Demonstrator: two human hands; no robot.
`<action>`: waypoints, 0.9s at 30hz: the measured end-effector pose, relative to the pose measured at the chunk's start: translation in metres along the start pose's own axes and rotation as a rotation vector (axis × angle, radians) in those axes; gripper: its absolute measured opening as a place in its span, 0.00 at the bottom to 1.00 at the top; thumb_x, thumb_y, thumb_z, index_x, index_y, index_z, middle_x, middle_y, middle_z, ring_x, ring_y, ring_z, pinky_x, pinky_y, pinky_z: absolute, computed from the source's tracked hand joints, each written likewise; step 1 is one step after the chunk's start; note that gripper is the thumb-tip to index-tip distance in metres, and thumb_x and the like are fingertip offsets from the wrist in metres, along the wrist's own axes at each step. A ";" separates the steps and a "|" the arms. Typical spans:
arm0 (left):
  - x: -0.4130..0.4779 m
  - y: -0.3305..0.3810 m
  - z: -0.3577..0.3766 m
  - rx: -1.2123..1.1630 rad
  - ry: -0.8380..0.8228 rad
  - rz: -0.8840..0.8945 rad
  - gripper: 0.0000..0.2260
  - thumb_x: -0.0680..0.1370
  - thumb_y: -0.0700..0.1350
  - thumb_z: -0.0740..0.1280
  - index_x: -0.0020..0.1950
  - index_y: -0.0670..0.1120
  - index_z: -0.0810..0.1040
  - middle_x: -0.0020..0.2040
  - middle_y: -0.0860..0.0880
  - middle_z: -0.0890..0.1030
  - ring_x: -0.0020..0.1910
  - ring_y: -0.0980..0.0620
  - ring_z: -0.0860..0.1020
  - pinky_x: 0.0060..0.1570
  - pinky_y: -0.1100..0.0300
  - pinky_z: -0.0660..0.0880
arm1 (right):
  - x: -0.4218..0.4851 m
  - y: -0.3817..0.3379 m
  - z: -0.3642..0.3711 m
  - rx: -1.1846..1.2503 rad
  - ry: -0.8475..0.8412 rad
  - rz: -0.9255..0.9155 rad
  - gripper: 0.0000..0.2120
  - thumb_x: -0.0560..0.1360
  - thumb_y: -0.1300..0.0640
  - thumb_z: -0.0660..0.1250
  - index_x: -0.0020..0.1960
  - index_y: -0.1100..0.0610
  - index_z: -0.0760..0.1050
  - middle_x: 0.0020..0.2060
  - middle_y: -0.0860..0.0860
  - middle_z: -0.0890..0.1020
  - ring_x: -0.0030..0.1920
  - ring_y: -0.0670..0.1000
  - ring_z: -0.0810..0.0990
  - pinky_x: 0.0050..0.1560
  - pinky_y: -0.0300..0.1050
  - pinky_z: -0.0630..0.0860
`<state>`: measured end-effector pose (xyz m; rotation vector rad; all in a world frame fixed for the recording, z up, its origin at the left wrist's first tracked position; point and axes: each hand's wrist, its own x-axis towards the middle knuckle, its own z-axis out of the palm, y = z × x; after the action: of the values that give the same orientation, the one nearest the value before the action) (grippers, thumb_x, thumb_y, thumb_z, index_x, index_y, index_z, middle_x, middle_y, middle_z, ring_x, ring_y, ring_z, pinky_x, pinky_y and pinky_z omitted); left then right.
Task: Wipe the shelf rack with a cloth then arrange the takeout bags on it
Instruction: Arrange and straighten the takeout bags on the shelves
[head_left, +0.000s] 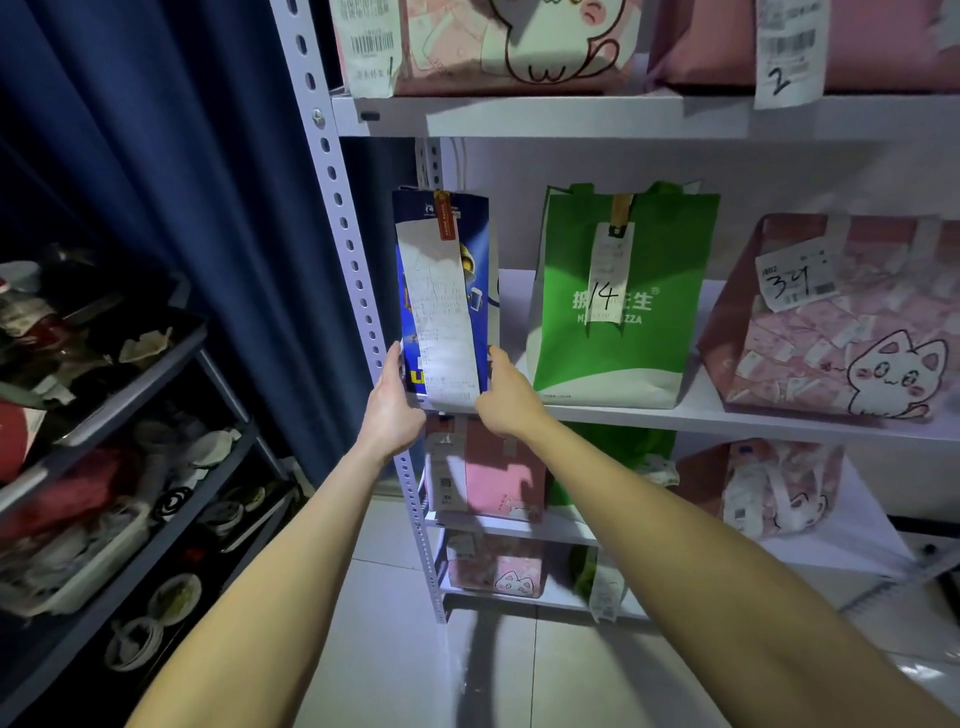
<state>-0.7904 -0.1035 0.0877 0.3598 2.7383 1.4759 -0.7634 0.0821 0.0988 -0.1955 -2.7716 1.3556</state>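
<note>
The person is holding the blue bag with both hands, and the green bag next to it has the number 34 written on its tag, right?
Not quite. Both hands, left hand and right hand, do hold the blue bag, but the green bag beside it has 14 on its tag. The 34 is on the pink cat bag further right. The head view shows this.

on the middle shelf (597, 413) three takeout bags stand in a row: the tall bag (441, 291) at the left end by the front post (332, 208), the pizza bag (618, 296) to its right, the cat bag (841, 317) toward the right end. the left hand (390, 402) and right hand (506, 397) flank the tall bag's base at the front edge. more bags sit on the shelves above and below. a cluttered rack (104, 441) stands well left.
</note>
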 end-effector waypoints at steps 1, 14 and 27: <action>-0.002 -0.005 0.002 0.008 0.030 0.001 0.43 0.76 0.30 0.67 0.86 0.54 0.55 0.76 0.58 0.72 0.67 0.58 0.73 0.67 0.52 0.77 | -0.005 0.003 0.000 0.032 0.006 -0.007 0.35 0.75 0.69 0.64 0.79 0.54 0.60 0.72 0.55 0.74 0.68 0.59 0.77 0.65 0.60 0.80; -0.031 -0.012 0.085 0.272 -0.130 0.162 0.19 0.80 0.38 0.66 0.70 0.50 0.79 0.64 0.51 0.83 0.57 0.51 0.83 0.65 0.47 0.81 | -0.104 0.122 -0.055 -0.221 -0.041 0.054 0.15 0.81 0.61 0.66 0.67 0.56 0.81 0.65 0.52 0.81 0.60 0.50 0.80 0.69 0.50 0.77; -0.023 0.067 0.149 0.054 0.005 0.219 0.41 0.76 0.33 0.72 0.84 0.50 0.59 0.78 0.47 0.72 0.72 0.49 0.73 0.74 0.50 0.73 | -0.075 0.145 -0.145 -0.168 0.425 0.167 0.40 0.78 0.52 0.71 0.83 0.54 0.55 0.75 0.57 0.72 0.70 0.60 0.76 0.70 0.59 0.76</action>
<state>-0.7373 0.0497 0.0583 0.6777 2.8238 1.4470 -0.6611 0.2735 0.0749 -0.6523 -2.5437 0.9648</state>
